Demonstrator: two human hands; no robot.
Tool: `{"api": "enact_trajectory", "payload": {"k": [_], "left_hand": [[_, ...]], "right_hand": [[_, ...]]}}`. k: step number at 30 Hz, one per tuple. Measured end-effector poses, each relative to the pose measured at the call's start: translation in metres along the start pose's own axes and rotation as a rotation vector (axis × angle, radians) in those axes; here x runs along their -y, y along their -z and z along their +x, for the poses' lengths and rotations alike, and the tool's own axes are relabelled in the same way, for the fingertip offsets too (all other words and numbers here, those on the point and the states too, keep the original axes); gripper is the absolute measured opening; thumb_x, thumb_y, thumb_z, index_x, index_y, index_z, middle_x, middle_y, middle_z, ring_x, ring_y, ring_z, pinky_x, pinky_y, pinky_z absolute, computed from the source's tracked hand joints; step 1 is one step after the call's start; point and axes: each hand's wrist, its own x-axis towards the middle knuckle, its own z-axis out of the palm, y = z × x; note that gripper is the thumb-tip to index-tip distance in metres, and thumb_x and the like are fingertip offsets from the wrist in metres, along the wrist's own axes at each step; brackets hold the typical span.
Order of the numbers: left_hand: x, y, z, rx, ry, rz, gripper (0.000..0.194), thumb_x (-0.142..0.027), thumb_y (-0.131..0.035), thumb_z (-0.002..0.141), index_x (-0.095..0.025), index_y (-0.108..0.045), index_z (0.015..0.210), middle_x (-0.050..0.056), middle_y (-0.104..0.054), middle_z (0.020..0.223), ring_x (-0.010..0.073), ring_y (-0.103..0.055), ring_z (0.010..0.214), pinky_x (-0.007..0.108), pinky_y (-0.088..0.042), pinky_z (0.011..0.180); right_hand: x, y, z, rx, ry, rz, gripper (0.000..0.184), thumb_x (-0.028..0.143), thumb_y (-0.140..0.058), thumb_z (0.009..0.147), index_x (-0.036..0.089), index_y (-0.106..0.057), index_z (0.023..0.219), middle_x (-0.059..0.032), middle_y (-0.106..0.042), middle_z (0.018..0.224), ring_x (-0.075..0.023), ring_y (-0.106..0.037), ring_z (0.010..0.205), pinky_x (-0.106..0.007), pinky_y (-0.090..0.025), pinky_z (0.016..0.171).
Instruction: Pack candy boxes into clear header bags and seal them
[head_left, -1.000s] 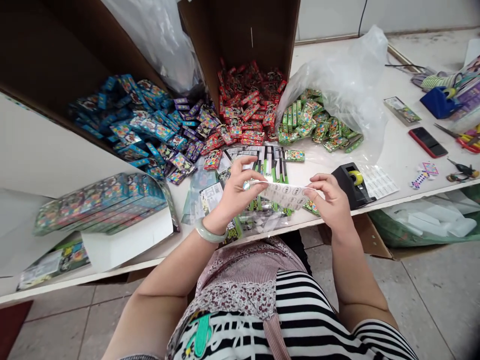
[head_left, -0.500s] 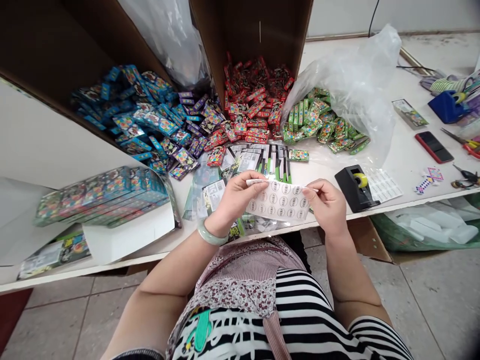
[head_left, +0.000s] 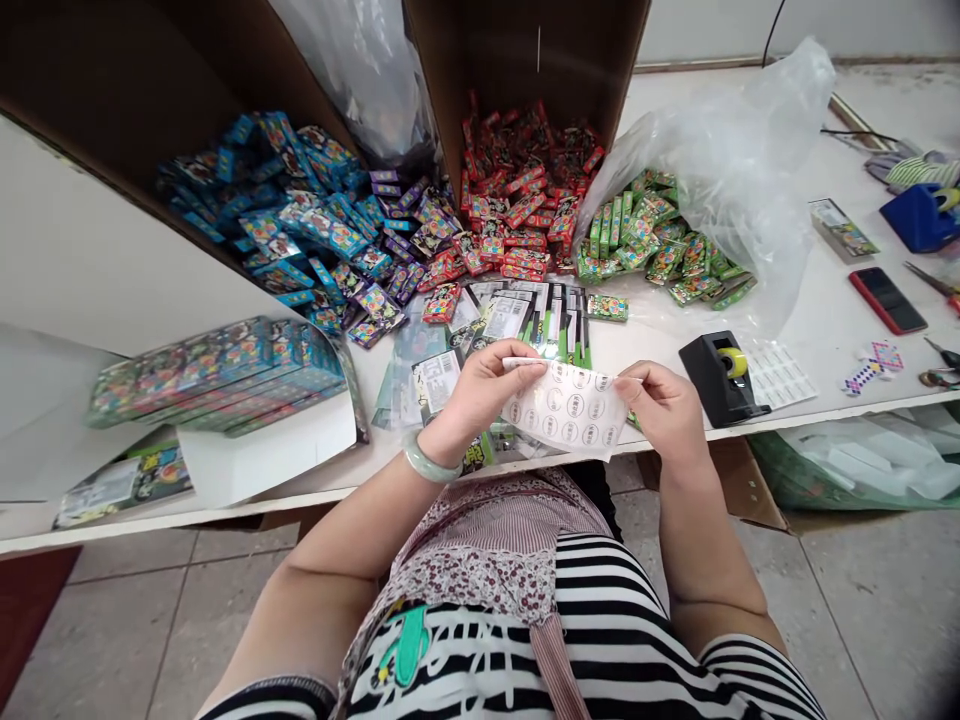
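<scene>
Both my hands hold a white sticker sheet [head_left: 568, 412] with rows of round labels, just above the table's front edge. My left hand [head_left: 480, 388] pinches its upper left corner; a pale green bangle sits on that wrist. My right hand [head_left: 664, 408] pinches the upper right corner. The sheet hangs down facing me. Beneath it lie green-and-black packaged cards [head_left: 525, 320] on the white table [head_left: 817, 300].
Heaps of small boxes lie behind: blue [head_left: 285, 220], purple [head_left: 409, 230], red [head_left: 525, 200] and green [head_left: 645, 240] in a clear bag. A black tape dispenser [head_left: 720, 375], another label sheet [head_left: 780, 375], a red phone [head_left: 887, 300] and scissors sit right. Stacked packs [head_left: 217, 375] lie left.
The sticker sheet has turned from nearly edge-on to hanging open toward me. Both hands kept their grip on its top corners and shifted only slightly.
</scene>
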Motion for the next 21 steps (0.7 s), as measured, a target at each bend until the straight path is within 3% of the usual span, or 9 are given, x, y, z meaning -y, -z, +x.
{"api": "enact_trajectory", "payload": {"k": [5, 8, 10, 13, 17, 21], "left_hand": [[-0.007, -0.001, -0.003, 0.115, -0.212, 0.153, 0.011, -0.029, -0.076, 0.079, -0.019, -0.071, 0.078, 0.001, -0.067, 0.079, 0.0116, -0.061, 0.073, 0.023, -0.048, 0.065], [-0.011, -0.002, -0.004, 0.184, -0.335, 0.199, 0.005, -0.023, -0.073, 0.083, -0.02, -0.072, 0.078, 0.002, -0.068, 0.08, 0.0126, -0.063, 0.079, 0.025, -0.049, 0.07], [-0.011, -0.003, -0.004, 0.198, -0.365, 0.219, 0.005, -0.021, -0.072, 0.083, -0.02, -0.072, 0.078, 0.002, -0.068, 0.08, 0.012, -0.063, 0.078, 0.025, -0.049, 0.071], [-0.008, -0.001, -0.005, 0.188, -0.316, 0.25, 0.006, -0.024, -0.073, 0.082, -0.019, -0.072, 0.078, 0.0, -0.067, 0.078, 0.0108, -0.061, 0.073, 0.024, -0.047, 0.067], [-0.005, 0.002, -0.006, 0.11, -0.18, 0.31, 0.024, -0.037, -0.072, 0.083, -0.018, -0.065, 0.07, -0.003, -0.058, 0.066, 0.0089, -0.051, 0.06, 0.022, -0.039, 0.054], [-0.003, 0.004, -0.006, 0.091, -0.164, 0.318, 0.024, -0.038, -0.071, 0.082, -0.018, -0.063, 0.071, -0.003, -0.057, 0.067, 0.0091, -0.051, 0.06, 0.022, -0.04, 0.055]], "right_hand": [[0.014, 0.007, 0.01, 0.143, 0.13, -0.205, 0.025, 0.041, -0.08, 0.081, 0.023, -0.075, 0.097, -0.0027, -0.074, 0.089, -0.02, -0.067, 0.082, -0.033, -0.052, 0.076], [0.022, 0.006, 0.015, 0.213, 0.224, -0.358, 0.011, 0.032, -0.076, 0.083, 0.023, -0.072, 0.084, -0.0017, -0.072, 0.082, -0.0197, -0.065, 0.079, -0.033, -0.048, 0.075], [0.024, 0.004, 0.016, 0.237, 0.245, -0.409, 0.011, 0.027, -0.073, 0.085, 0.022, -0.068, 0.077, -0.0006, -0.069, 0.076, -0.0186, -0.063, 0.075, -0.032, -0.046, 0.073], [0.025, 0.002, 0.016, 0.255, 0.244, -0.431, 0.014, 0.024, -0.068, 0.086, 0.021, -0.062, 0.074, -0.0001, -0.066, 0.074, -0.0175, -0.061, 0.072, -0.03, -0.043, 0.067], [0.025, 0.002, 0.015, 0.292, 0.227, -0.422, 0.011, 0.026, -0.063, 0.089, 0.021, -0.064, 0.079, -0.0015, -0.068, 0.079, -0.0182, -0.063, 0.076, -0.03, -0.045, 0.069], [0.024, 0.004, 0.014, 0.31, 0.167, -0.407, 0.007, 0.028, -0.07, 0.084, 0.022, -0.067, 0.086, -0.0017, -0.07, 0.084, -0.0186, -0.064, 0.078, -0.03, -0.048, 0.071]]}}
